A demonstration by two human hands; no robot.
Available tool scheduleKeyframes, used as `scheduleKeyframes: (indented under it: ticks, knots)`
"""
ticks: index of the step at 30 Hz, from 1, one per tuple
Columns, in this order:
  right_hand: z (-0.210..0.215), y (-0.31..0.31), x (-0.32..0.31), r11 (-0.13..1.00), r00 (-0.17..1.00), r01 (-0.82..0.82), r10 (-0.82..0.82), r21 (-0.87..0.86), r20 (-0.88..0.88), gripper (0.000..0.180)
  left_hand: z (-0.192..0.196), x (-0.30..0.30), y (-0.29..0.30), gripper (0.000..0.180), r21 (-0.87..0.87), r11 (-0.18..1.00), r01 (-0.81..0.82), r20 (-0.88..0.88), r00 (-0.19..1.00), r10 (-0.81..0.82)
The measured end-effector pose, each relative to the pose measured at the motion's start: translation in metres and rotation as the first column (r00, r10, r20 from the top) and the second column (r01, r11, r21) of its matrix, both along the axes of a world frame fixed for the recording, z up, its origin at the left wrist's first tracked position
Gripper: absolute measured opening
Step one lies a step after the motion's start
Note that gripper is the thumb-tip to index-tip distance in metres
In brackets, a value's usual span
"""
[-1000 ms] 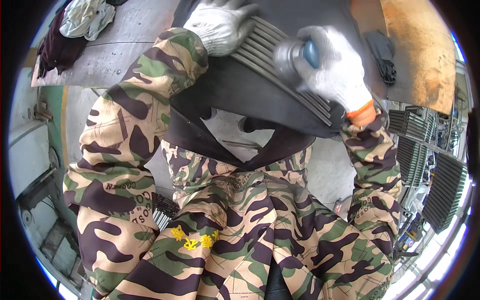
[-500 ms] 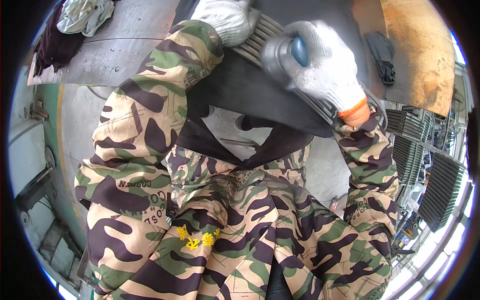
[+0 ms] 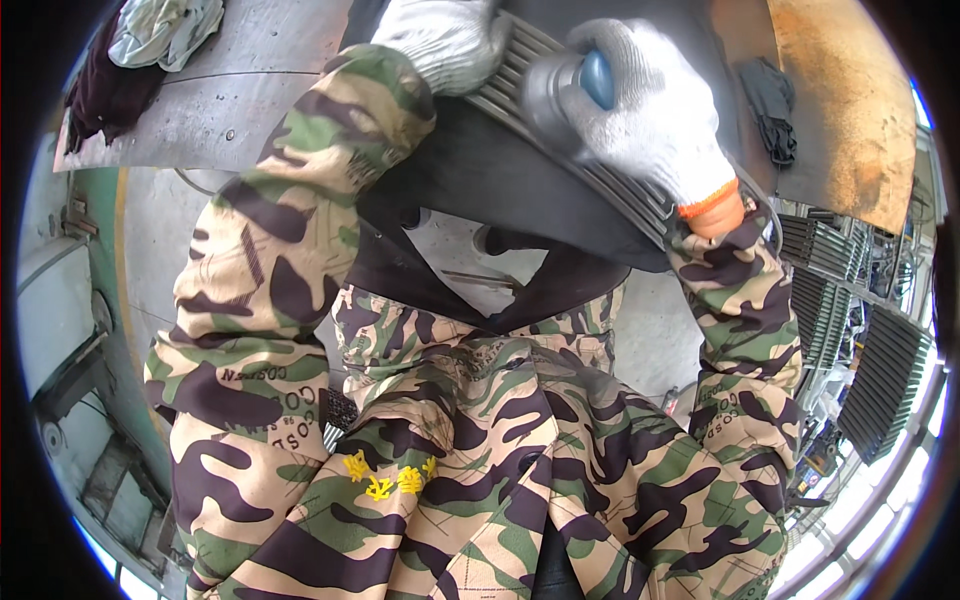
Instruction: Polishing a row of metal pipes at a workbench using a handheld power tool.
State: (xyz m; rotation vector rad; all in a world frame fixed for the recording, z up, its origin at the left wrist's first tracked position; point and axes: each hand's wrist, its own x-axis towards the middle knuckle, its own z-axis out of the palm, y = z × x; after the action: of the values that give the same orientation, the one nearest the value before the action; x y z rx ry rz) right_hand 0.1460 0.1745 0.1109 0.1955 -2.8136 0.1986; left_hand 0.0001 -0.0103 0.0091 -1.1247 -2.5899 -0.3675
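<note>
A slatted grey metal grille [image 3: 545, 130] lies slantwise on a black sheet [image 3: 480, 160] over the work table. My left hand [image 3: 445, 45], in a white knitted glove, closes on the grille's far left end; the picture's top edge cuts off part of it. My right hand [image 3: 650, 100], gloved in white with an orange cuff, wraps round a handheld power sander [image 3: 555, 95] with a blue rounded top. The sander rests against the slats; its lower part is blurred, and its contact face is hidden.
A pale cloth [image 3: 165, 35] and a dark cloth [image 3: 110, 100] lie on the metal table at the far left. A dark grey glove or rag [image 3: 768, 110] is right of the sander, beside a rusty brown board [image 3: 850, 110]. Slatted grilles [image 3: 880, 385] are stacked at right.
Both gloved hands have shifted only slightly in the picture. The sander has moved a little up along the slats, still in my right hand. My left hand keeps its place on the grille.
</note>
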Motion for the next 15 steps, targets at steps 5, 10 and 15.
scheduleKeyframes:
  ticks: [5, 10, 15]
  knots:
    - [0.01, 0.01, -0.016, 0.999, 0.991, -0.042, 0.041, -0.002, -0.13, 0.028, 0.004, 0.012, -0.011, 0.06, 0.019, 1.0, 0.024, 0.03, 0.999, -0.024]
    - [0.009, 0.017, -0.009, 1.0, 0.996, -0.026, 0.025, -0.012, -0.091, 0.027, 0.017, 0.01, 0.004, 0.058, 0.038, 0.999, -0.033, -0.023, 0.999, 0.034]
    - [0.011, 0.045, 0.015, 0.998, 0.997, 0.043, -0.04, 0.035, -0.069, 0.028, 0.016, -0.008, 0.029, 0.054, 0.025, 0.999, -0.03, 0.033, 0.999, 0.029]
